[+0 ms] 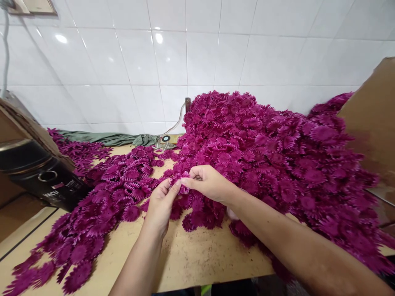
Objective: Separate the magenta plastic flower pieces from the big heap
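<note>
Between both hands is a small magenta fabric flower (184, 189) with fringed petals. My left hand (161, 201) pinches its left side between thumb and fingers. From the right, my right hand (206, 181) grips the same flower with thumb and bent fingers. Part of the flower is hidden behind the fingertips. Around and behind the hands lies a large heap of loose magenta flower pieces (234, 139). To the left of my left hand a second, lower pile of such pieces (108, 205) spreads down the table.
A black canister (46, 176) leans beside a cardboard flap (31, 127) at left. Another cardboard sheet (373, 123) stands at right. Green cloth (105, 137) lies along the white tiled wall (203, 57). Dark specks dot the wooden table (210, 259) near its front edge.
</note>
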{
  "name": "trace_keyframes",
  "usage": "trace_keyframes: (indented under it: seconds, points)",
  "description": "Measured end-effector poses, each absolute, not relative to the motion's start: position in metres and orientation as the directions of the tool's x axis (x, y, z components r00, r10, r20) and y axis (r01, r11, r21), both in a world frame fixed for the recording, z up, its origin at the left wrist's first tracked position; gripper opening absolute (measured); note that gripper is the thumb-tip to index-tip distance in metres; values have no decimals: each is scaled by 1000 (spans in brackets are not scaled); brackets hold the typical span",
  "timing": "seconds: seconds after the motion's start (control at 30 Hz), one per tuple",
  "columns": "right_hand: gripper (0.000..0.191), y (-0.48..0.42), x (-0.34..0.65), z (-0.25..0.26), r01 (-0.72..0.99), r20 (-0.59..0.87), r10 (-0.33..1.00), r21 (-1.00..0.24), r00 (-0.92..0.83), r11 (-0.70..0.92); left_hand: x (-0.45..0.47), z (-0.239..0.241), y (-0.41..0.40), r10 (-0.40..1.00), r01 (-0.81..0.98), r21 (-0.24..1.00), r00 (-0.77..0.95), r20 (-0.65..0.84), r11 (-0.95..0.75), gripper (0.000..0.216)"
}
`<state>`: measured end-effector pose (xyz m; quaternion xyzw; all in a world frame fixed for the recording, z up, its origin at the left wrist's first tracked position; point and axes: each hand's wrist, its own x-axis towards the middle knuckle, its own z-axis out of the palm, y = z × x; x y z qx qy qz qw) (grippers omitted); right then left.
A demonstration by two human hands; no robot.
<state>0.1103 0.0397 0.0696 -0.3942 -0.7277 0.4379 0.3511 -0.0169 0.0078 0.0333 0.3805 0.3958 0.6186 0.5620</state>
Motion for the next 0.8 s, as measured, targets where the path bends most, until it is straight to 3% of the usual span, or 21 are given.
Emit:
trace_keyframes:
  seconds: [0.33,0.57,0.8]
  points:
    - [41,37,107,69,186,87,895,-965,-437,185,-13,32,7,992,-391,913,-82,93,-118,22]
    - [23,32,111,65,183,187,829,-928,-527,326,-14,33,13,980,-497,860,-196,16,-114,30]
    - [21,20,110,79,325,236,852,-851,-467,414,-7,44,25,972,-501,855,-233,13,-132,25]
